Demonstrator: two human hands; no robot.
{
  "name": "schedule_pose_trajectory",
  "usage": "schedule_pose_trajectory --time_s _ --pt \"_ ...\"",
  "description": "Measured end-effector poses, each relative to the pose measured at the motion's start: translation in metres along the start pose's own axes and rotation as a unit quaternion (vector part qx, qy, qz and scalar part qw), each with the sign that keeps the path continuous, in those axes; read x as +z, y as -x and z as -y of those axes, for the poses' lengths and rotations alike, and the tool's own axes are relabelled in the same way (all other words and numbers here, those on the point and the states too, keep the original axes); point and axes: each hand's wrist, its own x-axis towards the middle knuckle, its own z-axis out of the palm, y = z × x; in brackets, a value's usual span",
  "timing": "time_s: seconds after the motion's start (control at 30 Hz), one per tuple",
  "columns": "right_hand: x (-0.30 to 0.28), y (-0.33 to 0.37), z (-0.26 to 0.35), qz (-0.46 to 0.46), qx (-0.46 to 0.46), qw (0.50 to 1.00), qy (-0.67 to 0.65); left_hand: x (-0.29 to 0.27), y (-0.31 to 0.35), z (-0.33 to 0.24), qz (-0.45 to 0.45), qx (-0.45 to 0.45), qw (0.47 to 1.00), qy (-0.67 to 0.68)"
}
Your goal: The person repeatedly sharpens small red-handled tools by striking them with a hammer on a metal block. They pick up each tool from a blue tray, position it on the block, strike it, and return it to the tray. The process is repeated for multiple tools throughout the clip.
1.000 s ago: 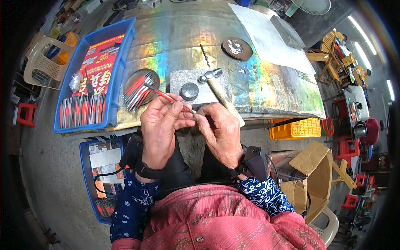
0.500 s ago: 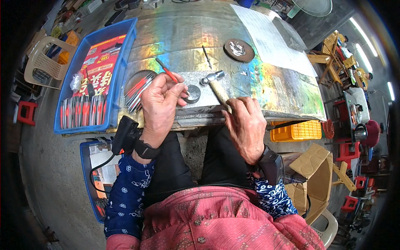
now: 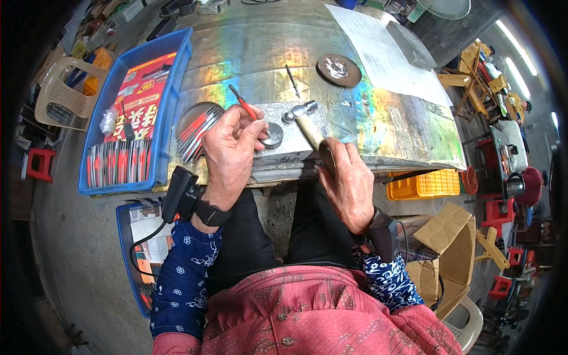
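The left hand (image 3: 232,145) was found pinching a red-and-black stick (image 3: 247,109) between thumb and fingertips, its dark end pointing up and away from the person; the lower end was largely covered by the fingers and could not be inspected. The stick was located above the table (image 3: 254,50), at the left side of a grey block (image 3: 294,141) and just beside a dark disc (image 3: 273,136) that sat on that block. The right hand (image 3: 347,184) was curled around the near end of the handle of a hammer (image 3: 307,127), at the table's near edge. The hammer head stood over the block's far part; whether it touched the surface could not be told. Left of the block, a dish (image 3: 187,113) held a bundle of similar sticks (image 3: 194,137). Further left, a blue tray (image 3: 180,83) contained a row of sticks (image 3: 118,164) at its near end and a red printed sheet (image 3: 142,97) behind them. Beyond the block lay a thin dark rod (image 3: 292,80). A second dish (image 3: 355,76), to the rod's right, bore white pieces (image 3: 337,69). White paper (image 3: 373,50) covered the table's far right part, with a grey slab (image 3: 411,45) on it.
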Motion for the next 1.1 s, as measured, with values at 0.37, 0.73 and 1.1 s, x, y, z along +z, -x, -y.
schedule_pose_trajectory --time_s 0.37,0.73,1.1 --pt "0.007 -0.001 -0.003 -0.046 -0.022 0.996 0.076 0.003 0.007 -0.005 0.007 0.107 0.976 -0.188" --pt "-0.086 -0.015 0.033 -0.098 -0.106 0.986 -0.087 0.006 0.006 -0.007 -0.011 0.183 0.952 -0.245" --pt "-0.112 -0.024 0.061 -0.013 -0.113 0.988 -0.108 0.007 0.006 -0.006 -0.016 0.179 0.948 -0.263"
